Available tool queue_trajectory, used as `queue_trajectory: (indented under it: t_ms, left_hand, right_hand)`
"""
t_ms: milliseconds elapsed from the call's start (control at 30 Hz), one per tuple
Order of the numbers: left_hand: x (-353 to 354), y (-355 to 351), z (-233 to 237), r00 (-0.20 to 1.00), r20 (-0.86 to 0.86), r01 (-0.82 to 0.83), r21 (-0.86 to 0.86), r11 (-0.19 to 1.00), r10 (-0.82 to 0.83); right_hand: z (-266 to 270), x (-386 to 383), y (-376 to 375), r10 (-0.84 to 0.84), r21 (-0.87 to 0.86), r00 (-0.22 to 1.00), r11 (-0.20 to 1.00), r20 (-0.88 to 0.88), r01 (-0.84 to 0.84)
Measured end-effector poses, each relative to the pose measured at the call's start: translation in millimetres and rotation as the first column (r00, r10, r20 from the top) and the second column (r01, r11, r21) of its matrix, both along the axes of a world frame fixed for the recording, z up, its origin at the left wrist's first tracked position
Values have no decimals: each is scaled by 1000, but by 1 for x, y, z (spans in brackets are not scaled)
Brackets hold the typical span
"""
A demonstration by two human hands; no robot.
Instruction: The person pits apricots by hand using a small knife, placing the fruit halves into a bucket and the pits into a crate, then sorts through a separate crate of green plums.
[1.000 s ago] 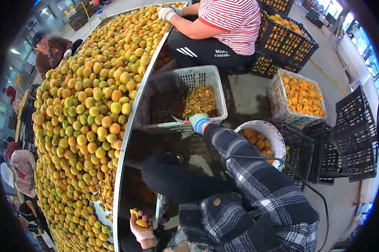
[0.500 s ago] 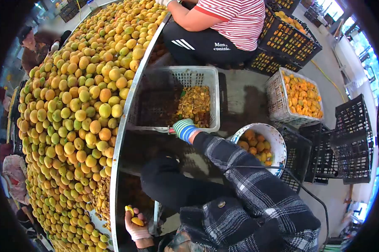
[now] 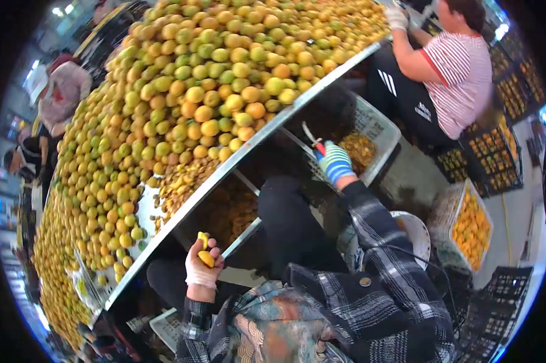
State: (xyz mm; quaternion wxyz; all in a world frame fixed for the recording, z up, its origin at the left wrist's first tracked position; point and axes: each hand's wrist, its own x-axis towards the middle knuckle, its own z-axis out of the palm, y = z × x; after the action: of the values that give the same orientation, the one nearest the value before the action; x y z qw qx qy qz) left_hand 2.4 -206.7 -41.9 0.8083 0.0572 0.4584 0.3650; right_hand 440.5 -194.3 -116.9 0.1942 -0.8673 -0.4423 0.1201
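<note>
My left hand (image 3: 204,265), with a white wrap at the wrist, holds two yellow apricot pieces (image 3: 206,259) between thumb and fingers, just off the metal table edge. My right hand (image 3: 335,162) wears a blue, green and white striped glove. It is closed around a red-handled tool (image 3: 317,144) with a slim, curved metal end pointing up and left. Below the tool, a grey plastic crate (image 3: 386,130) contains brownish fruit scraps (image 3: 357,150). A large heap of whole apricots (image 3: 206,91) covers the table, with cut pieces (image 3: 185,181) along its near side.
A person in a striped shirt (image 3: 460,72) sits at the upper right. Beside my right arm stands a white bucket (image 3: 419,233); farther right is a crate of orange apricot halves (image 3: 471,230). Black crates (image 3: 496,302) lie at lower right. The metal table rim (image 3: 242,148) runs diagonally between.
The view has swung round, so the table edge now slants. My right hand has lifted the tool from the crate's near rim, its metal end now showing. My left hand still holds the apricot pieces.
</note>
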Motion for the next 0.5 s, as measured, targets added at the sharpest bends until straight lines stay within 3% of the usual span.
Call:
queue_trajectory:
  t_ms: [100,167,200,333,400,433,467,500]
  left_hand:
    - [-13,-8,-25,992,55,-103,-160,982,113]
    - [-19,-8,-51,985,103,-111,-216,970,136]
    - [-22,-7,-66,976,103,-161,-249,955,191]
    - [-20,7,-78,964,-7,-261,-207,943,266]
    - [-12,15,-70,876,-64,-474,-296,829,478]
    - [-22,18,-76,899,145,-349,-331,877,413]
    - [-25,16,-86,937,11,-333,-272,903,349]
    - [-20,14,-60,949,-128,-308,-213,927,286]
  right_hand:
    - [43,-11,-3,8,93,1000,996,3,-8]
    - [65,-24,5,78,238,995,967,64,-92]
    - [88,-38,8,151,304,988,941,15,-149]
    - [144,-101,30,363,432,927,823,97,-368]
    - [155,-125,45,424,457,896,776,130,-434]
    - [161,-138,53,436,484,886,748,159,-455]
    - [166,-147,64,445,518,883,725,152,-454]
    - [171,-155,75,456,553,878,699,144,-454]
